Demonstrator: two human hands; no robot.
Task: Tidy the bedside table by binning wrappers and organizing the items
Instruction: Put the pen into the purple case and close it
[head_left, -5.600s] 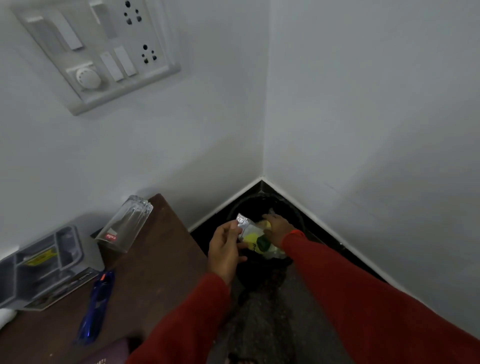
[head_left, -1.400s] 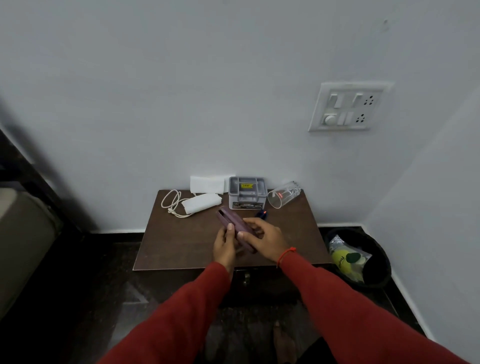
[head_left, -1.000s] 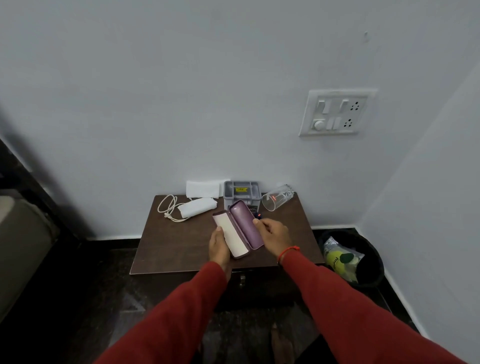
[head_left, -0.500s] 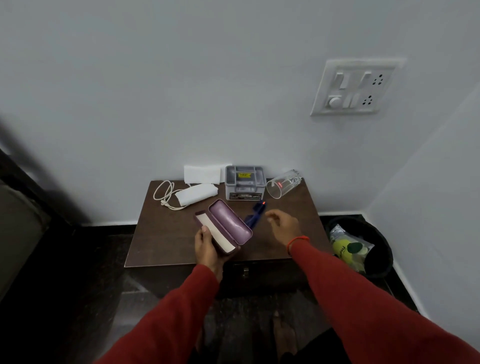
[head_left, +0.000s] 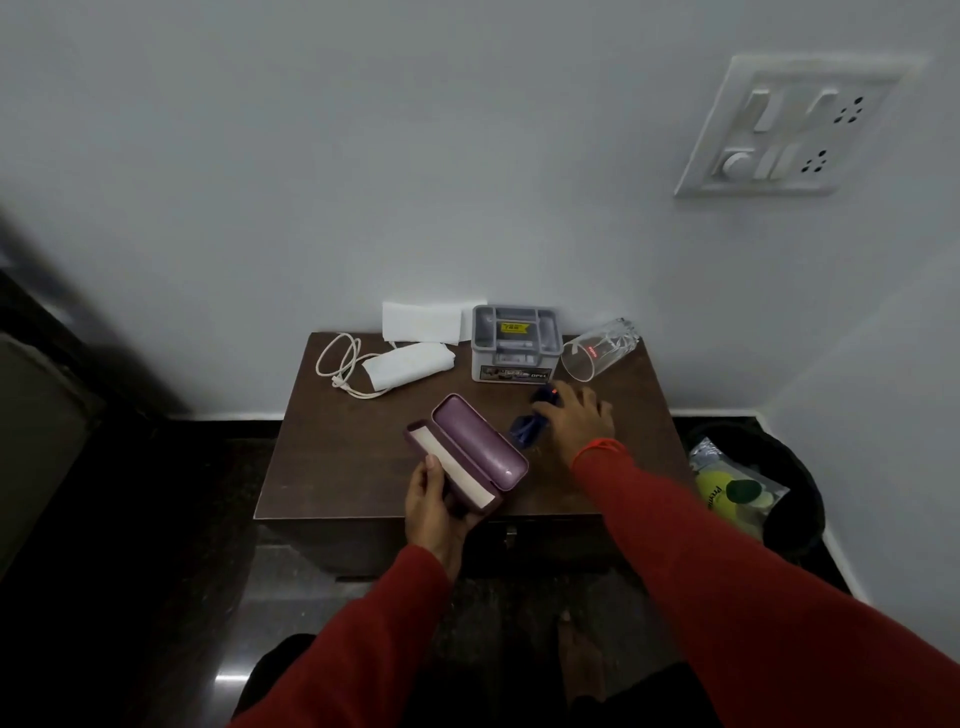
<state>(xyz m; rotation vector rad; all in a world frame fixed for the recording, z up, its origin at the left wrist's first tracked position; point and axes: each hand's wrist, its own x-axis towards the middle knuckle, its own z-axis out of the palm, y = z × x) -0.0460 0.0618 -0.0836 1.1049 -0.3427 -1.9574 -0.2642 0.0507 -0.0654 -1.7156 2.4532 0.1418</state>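
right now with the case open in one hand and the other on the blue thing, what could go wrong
The glass lies on its side near the table's back right corner, close to the right hand; a nudge could roll it off. The open purple case, held by the left hand at the front edge, might snap shut or slip.

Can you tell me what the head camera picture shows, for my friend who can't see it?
A person in red sleeves holds an open purple case in the left hand and puts the right hand on a dark blue thing on a small brown bedside table. Behind lie a white cable, a grey box and a tipped glass. A black bin beside the table holds a wrapper.
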